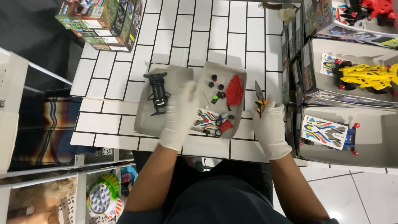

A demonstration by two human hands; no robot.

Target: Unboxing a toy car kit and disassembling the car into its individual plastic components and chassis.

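Both my hands wear white gloves. My left hand hovers, blurred, over the seam between two grey cardboard trays, fingers apart, holding nothing I can see. The left tray carries a black toy car chassis. The right tray holds a red car body shell, small black wheels, a sticker sheet and small red parts. My right hand grips yellow-handled pliers beside the right tray, tips pointing away from me.
The trays lie on a white tiled table. Open boxes with a yellow toy car, a blue one and a red one stand at the right. Colourful boxes are stacked far left. Shelves with toys are below left.
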